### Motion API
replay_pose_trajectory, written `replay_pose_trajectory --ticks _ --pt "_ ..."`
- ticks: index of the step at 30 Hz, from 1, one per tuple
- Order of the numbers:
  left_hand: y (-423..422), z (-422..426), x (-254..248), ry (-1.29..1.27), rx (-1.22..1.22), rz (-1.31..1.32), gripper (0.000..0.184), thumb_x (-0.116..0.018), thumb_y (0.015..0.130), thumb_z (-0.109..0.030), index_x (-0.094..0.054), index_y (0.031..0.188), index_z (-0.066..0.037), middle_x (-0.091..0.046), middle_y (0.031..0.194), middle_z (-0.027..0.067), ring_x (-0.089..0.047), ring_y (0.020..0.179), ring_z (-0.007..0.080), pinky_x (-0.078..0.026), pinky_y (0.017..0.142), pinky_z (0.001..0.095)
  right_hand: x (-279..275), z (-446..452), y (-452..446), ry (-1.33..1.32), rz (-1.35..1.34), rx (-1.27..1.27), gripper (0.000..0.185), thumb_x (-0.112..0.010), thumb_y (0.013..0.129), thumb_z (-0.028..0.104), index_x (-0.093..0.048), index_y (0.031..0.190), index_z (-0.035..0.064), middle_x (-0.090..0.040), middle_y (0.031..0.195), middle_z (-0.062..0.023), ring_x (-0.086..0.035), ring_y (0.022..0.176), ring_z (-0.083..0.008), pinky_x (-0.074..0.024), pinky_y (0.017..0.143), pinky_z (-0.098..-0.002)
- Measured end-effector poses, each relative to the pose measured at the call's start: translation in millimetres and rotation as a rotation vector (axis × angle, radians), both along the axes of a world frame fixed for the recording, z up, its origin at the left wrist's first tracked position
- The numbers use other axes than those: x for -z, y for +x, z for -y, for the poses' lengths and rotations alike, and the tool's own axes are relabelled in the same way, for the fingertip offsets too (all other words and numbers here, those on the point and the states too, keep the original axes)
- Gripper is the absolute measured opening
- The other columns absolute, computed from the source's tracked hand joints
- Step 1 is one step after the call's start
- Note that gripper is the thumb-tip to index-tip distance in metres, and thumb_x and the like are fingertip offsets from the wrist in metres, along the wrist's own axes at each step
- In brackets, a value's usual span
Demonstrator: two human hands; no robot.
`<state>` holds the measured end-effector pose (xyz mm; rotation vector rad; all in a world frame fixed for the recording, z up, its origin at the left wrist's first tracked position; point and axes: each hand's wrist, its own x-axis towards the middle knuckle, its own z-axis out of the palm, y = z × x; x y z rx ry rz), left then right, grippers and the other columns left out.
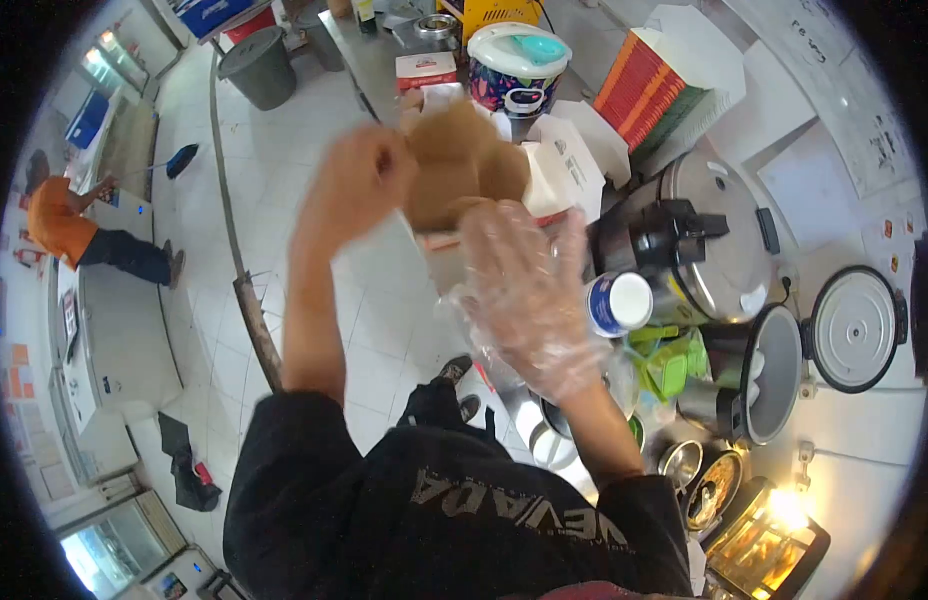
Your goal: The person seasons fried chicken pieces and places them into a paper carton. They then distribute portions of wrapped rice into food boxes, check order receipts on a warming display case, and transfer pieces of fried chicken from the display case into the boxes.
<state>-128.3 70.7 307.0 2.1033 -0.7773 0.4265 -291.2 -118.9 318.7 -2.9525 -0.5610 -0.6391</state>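
A brown cardboard food box [449,175], blurred by motion, is held open-topped above the counter's edge. My left hand [359,180], bare and smeared by motion, has its fingers curled at the box's left wall. Against the near right side of the box is my right hand [529,290], in a clear plastic glove. Its fingertips grip the box edge while the thumb stands apart. Just right of the glove is a blue tub with a white lid [624,303]. White cartons [564,165] are behind the box.
A patterned rice cooker [514,75] and a stack of red-edged cartons [649,95] are at the back. On the right are a large pressure cooker [719,235], an open pot [769,375] and green plastic items [674,365]. A person in orange [64,220] holds a broom far left.
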Motion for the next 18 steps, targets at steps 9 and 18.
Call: replay_pose_trajectory --ticks 9,18 --pt "-225.6 -51.0 70.9 0.038 0.088 -0.493 0.045 -0.081 0.078 -0.028 -0.06 0.105 0.002 -0.063 0.103 0.0216 -0.061 0.1 0.0374 -0.047 0.09 0.0416 115.5 -23.7 -126.5 0.228 -0.567 -0.303 0.022 -0.067 0.08 0.014 -0.072 0.101 0.0086 -0.069 0.092 -0.0128 -0.065 0.099 -0.0323 -0.0487 0.093 -0.047" --pt "-313.6 -70.4 138.5 0.061 0.204 -0.41 0.113 -0.094 0.061 -0.044 -0.029 0.144 -0.003 -0.039 0.139 0.0295 -0.043 0.13 0.0451 -0.039 0.105 0.0521 121.6 -45.6 -191.9 1.147 -0.777 -0.215 0.034 -0.066 0.095 0.032 -0.069 0.107 0.0005 -0.071 0.093 -0.0175 -0.069 0.084 -0.0297 -0.0523 0.075 -0.0394"
